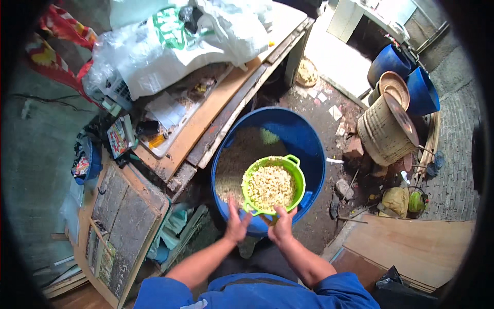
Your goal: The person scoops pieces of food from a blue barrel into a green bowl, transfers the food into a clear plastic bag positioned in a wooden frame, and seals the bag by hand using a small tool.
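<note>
A green plastic colander (295, 180) full of pale, chunky grains (267, 184) is at the near side of a large blue tub (309, 139). Brownish granular material (231, 159) shows inside the tub. My right hand (282, 226) grips the colander's near rim, thumb on top and fingers partly hidden. My left hand (236, 221) is at the colander's lower-left handle, with fingers stretched upward and thumb apart. Whether it touches the colander is unclear.
A cluttered wooden bench (226, 105) with white sacks (206, 62) stands upper left. Leaning boards (113, 216) lie left, a plywood sheet (406, 247) lower right. Blue barrels (422, 92) and a tan drum (383, 134) stand right, among rubble on the floor (334, 98).
</note>
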A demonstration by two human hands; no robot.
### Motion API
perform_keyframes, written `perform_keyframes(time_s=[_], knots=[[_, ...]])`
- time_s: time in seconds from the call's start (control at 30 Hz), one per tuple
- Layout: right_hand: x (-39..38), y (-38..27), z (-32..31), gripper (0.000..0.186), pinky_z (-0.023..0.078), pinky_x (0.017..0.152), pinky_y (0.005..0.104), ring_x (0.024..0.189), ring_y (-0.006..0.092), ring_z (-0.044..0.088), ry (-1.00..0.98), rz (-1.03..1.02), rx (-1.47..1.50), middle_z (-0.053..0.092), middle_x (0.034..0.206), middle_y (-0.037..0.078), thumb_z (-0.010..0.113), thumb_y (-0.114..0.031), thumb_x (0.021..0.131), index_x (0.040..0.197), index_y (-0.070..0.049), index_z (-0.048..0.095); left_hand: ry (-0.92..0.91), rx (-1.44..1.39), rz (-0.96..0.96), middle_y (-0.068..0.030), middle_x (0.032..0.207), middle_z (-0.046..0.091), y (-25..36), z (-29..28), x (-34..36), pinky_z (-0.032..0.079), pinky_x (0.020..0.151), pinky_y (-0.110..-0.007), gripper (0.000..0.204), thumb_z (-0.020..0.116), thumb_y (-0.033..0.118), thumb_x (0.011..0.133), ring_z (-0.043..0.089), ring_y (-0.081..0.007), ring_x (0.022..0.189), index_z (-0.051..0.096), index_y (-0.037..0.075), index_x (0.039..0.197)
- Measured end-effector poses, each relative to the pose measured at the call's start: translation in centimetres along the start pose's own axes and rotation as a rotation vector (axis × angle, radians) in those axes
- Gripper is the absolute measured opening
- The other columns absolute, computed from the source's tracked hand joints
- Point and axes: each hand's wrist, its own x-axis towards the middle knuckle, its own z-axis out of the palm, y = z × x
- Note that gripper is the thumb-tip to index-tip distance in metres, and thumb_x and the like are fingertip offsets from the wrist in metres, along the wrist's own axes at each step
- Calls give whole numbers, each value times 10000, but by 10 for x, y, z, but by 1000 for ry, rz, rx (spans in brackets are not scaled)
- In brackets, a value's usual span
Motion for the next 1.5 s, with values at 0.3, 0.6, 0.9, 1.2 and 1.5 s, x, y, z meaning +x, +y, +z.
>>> perform_keyframes(time_s=[0.3, 0.6, 0.9, 1.2, 1.5], knots=[[-52, -2, 7, 960, 393, 1058, 441, 1231, 293, 433, -253, -227, -122, 362, 1379, 154, 654, 13, 791, 1505, -153, 33, 303, -905, -460, -121, 1201, 604, 47, 51, -21, 498, 947, -412, 498, 546, 174, 861, 618, -279, 1046, 485, 37, 1335], [-44, -146, -6, 477, 407, 1046, 379, 1220, 303, 528, -448, -1028, -1053, 562, 1268, 186, 641, -149, 898, 1337, 2, 532, 194, -619, -299, -121, 1103, 666, 134, -40, -49, 526, 895, -364, 344, 524, 68, 868, 660, -234, 988, 599, -36, 1188], [-50, -152, -12, 262, 508, 870, 325, 975, 215, 666, -594, -738, -1046, 693, 1049, 125, 630, -187, 949, 1155, -37, 690, -150, 204, -18, -167, 1196, 631, 143, -55, -89, 519, 951, -375, 343, 515, 152, 919, 640, -242, 1054, 586, -46, 1190], [-34, -175, -10, 235, 512, 843, 279, 945, 138, 657, -815, -619, -969, 701, 1038, 79, 627, -174, 968, 1147, -38, 698, -283, -223, -4, -106, 1482, 417, 219, -16, -77, 314, 1128, -328, 848, 494, -18, 752, 400, -212, 1356, 231, 83, 1551], [-47, -196, 36, 284, 512, 926, 331, 1065, 237, 645, -1279, -826, -1061, 663, 1140, 114, 638, -49, 908, 1184, -100, 679, -402, -180, -45, -96, 1505, 389, 231, -4, -74, 281, 1142, -331, 842, 502, -11, 763, 363, -185, 1383, 243, 111, 1555]])
